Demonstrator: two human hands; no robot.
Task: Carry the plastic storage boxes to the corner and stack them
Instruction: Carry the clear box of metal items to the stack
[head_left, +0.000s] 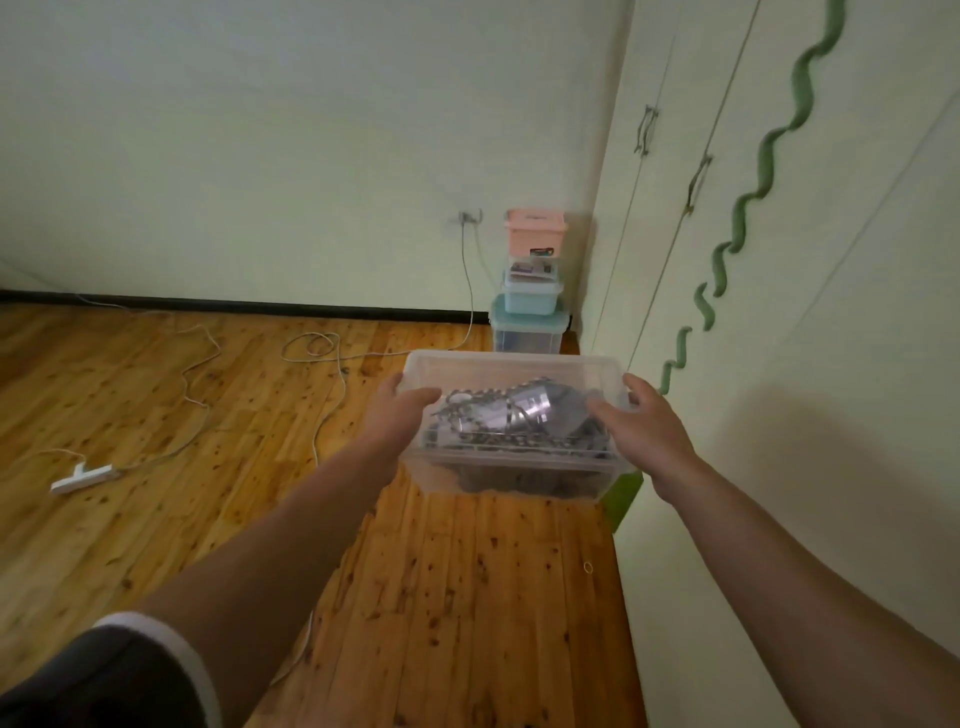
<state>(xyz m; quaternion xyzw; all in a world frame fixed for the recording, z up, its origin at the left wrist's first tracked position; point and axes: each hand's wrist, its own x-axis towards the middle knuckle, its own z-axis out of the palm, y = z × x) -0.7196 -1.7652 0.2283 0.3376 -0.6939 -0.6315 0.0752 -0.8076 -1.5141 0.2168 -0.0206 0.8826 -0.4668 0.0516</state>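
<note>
I hold a clear plastic storage box (511, 371) in the air in front of me, full of grey and dark items. My left hand (397, 413) grips its left rim and my right hand (641, 428) grips its right rim. In the far corner stands a stack of three boxes: a clear box with a teal lid (527, 330) on the floor, a light blue box (532, 296) on it, and a pink box (535, 234) on top. The held box is lower than the stack's top and well short of it.
A tall pale wardrobe (779, 260) with metal handles and a green wavy trim runs along the right. White cables (311, 348) loop over the wooden floor and lead to a power strip (83, 478) at the left. A wall socket (467, 218) sits left of the stack.
</note>
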